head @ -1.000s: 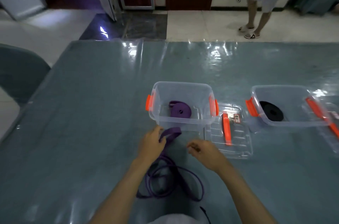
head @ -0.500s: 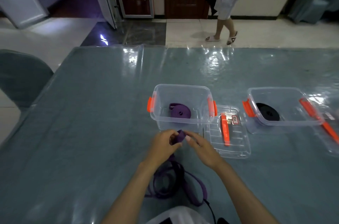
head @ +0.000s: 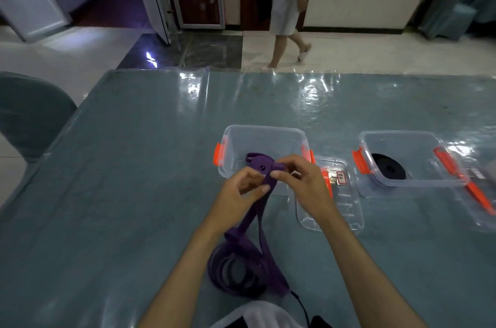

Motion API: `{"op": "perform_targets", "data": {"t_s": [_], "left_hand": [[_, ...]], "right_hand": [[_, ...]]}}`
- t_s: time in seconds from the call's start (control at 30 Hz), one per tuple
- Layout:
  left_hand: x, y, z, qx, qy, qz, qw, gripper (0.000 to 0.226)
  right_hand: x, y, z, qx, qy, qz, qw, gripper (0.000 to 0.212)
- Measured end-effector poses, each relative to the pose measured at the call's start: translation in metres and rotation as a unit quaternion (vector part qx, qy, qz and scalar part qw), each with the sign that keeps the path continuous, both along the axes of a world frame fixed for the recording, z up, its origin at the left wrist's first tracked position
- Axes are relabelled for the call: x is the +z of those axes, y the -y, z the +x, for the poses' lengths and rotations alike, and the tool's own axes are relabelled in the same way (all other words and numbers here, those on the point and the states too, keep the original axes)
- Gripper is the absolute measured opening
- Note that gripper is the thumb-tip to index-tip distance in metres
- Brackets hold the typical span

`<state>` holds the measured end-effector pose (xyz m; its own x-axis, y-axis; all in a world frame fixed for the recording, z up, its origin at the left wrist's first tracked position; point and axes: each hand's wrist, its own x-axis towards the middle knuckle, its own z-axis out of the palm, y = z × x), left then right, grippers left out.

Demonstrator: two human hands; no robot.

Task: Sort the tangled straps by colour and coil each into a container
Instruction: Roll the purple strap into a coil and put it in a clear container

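From the head camera, both hands are raised just in front of the near wall of a clear plastic box with orange side clips (head: 264,132). The left hand (head: 239,194) has its fingers curled round a long purple webbing strap (head: 257,223), thumb out along it. The right hand (head: 300,182) pinches the strap's upper end between thumb and fingertips, where the strap is folded into a small tight roll. From the hands the strap drops in two runs to the teal table under a shiny clear plastic cover (head: 134,166) and ends in a loose pile of loops (head: 239,271) near the table's front edge, between the forearms.

Inside the box, mostly hidden behind the hands, lies a purple coil; I cannot tell how tightly it is wound. Just beside the box on its right lies a flat clear lid with an orange handle (head: 332,206). Further right stands a second clear box with orange clips (head: 397,137) holding a coiled black strap (head: 389,169), with another clear lid (head: 472,193) next to it.

Beyond the table a person in white shorts (head: 285,8) walks across the tiled floor. A grey-green chair back (head: 29,112) stands at the left.
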<state>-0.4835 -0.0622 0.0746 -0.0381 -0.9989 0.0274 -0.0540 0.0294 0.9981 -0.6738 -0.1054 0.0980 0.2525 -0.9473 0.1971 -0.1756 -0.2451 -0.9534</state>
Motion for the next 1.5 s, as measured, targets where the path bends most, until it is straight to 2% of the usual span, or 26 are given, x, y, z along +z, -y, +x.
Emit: {"op": "perform_targets", "data": {"t_s": [0.07, 0.17, 0.27, 0.4, 0.5, 0.67, 0.8, 0.87, 0.97, 1.1, 1.3, 1.5], "left_hand": [[0.013, 0.004, -0.002, 0.01, -0.028, -0.017, 0.999, 0.014], [0.026, 0.01, -0.003, 0.003, -0.062, -0.024, 0.998, 0.024], [0.038, 0.013, 0.002, -0.052, -0.1, -0.005, 0.994, 0.031], [0.056, 0.013, 0.009, -0.099, -0.064, -0.008, 0.993, 0.034], [0.065, 0.012, 0.008, -0.056, -0.057, -0.05, 0.996, 0.029], [0.079, 0.015, 0.006, 0.023, -0.049, -0.114, 0.992, 0.023], [0.079, 0.013, 0.005, 0.023, 0.002, -0.143, 0.989, 0.021], [0.076, 0.011, 0.003, 0.027, 0.012, -0.147, 0.989, 0.023], [0.07, 0.006, 0.002, 0.056, -0.018, -0.149, 0.987, 0.021], [0.07, 0.0, -0.003, 0.079, -0.018, -0.163, 0.983, 0.022], [0.067, -0.004, -0.009, 0.096, -0.062, -0.149, 0.982, 0.022], [0.07, -0.002, -0.01, 0.076, -0.091, -0.116, 0.986, 0.029]], "right_hand": [[0.019, 0.004, 0.0, 0.031, 0.024, -0.004, 0.999, 0.034], [0.034, 0.008, -0.002, 0.06, 0.071, -0.001, 0.996, 0.033], [0.045, 0.009, -0.006, 0.087, 0.086, -0.005, 0.993, 0.034], [0.051, 0.011, -0.01, 0.113, 0.077, 0.007, 0.991, 0.031], [0.054, 0.009, -0.01, 0.1, 0.097, 0.0, 0.99, 0.03], [0.058, 0.002, -0.011, 0.093, 0.117, -0.007, 0.989, 0.041], [0.062, -0.001, -0.009, 0.033, 0.137, -0.002, 0.99, 0.023], [0.06, 0.0, -0.013, 0.017, 0.128, -0.003, 0.992, 0.018], [0.055, -0.003, -0.018, 0.04, 0.102, 0.021, 0.994, 0.017], [0.053, -0.011, -0.013, 0.075, 0.027, 0.031, 0.996, 0.023], [0.058, -0.007, -0.012, 0.035, 0.064, 0.032, 0.997, 0.023], [0.059, -0.012, -0.011, 0.067, 0.079, 0.088, 0.991, 0.031]]}}
